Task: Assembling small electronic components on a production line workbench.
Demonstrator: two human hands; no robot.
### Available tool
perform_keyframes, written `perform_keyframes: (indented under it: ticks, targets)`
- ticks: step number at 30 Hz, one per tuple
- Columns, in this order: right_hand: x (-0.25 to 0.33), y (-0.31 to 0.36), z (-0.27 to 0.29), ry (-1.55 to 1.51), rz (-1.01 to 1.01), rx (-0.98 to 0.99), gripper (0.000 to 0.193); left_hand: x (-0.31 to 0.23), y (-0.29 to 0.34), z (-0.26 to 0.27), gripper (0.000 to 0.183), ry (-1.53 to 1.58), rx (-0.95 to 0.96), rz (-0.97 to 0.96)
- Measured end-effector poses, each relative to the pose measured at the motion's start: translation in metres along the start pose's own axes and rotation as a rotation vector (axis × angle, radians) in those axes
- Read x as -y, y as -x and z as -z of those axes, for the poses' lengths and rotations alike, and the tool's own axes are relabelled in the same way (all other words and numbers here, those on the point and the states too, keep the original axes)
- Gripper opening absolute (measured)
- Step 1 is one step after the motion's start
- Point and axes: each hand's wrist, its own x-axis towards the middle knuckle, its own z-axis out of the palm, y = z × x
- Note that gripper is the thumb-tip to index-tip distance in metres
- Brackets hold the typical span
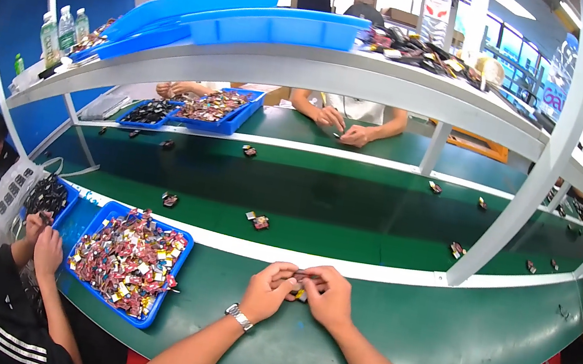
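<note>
My left hand [266, 293] and my right hand [331, 297] meet above the green tabletop [404, 340], with fingers closed on one small dark part [298, 291]. A yellow and white bit shows beneath the fingertips; most of the piece is covered by my fingers. Left of my hands lies a blue tray [174, 270] heaped with small reddish electronic pieces, with white and yellow bits among them. My left wrist carries a metal watch.
Beyond a white rail runs a green conveyor belt [346, 222] with several scattered small assemblies. A white frame post [510, 211] rises at right, under a shelf bearing blue trays [271, 27] and bottles. Co-workers sit at left, far right and across.
</note>
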Motion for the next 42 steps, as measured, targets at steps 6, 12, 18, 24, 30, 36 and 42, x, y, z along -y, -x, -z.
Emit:
perform_keyframes:
  ticks: [6, 12, 18, 24, 30, 36, 42]
  targets:
    - [-0.041, -0.066, 0.035, 0.175, -0.168, -0.278, 0.015, 0.008, -0.012, 0.015, 0.012, -0.131, -0.263, -0.173]
    - [-0.049, -0.089, 0.031, 0.92, 0.321, -0.468, 0.017, 0.005, -0.014, 0.022, 0.007, -0.231, -0.383, -0.259]
    - [-0.021, -0.086, -0.072, 0.616, 0.124, 0.03, 0.056, 0.005, -0.015, 0.025, 0.006, -0.186, -0.398, -0.227]
    - [-0.041, -0.107, -0.111, 0.71, -0.029, -0.044, 0.064, 0.005, -0.02, 0.02, 0.007, -0.145, -0.387, -0.236]
    - [-0.029, -0.054, -0.055, -0.048, -0.038, 0.149, 0.056, 0.022, -0.022, 0.036, 0.006, -0.043, -0.456, -0.183]
    - [0.012, 0.001, 0.032, 0.2, 0.111, 0.377, 0.059, -0.007, -0.021, 0.035, 0.015, 0.042, -0.059, 0.06]
    - [0.022, -0.004, 0.034, 0.186, 0.135, 0.473, 0.055, -0.012, -0.014, 0.033, 0.028, -0.031, 0.365, 0.261]
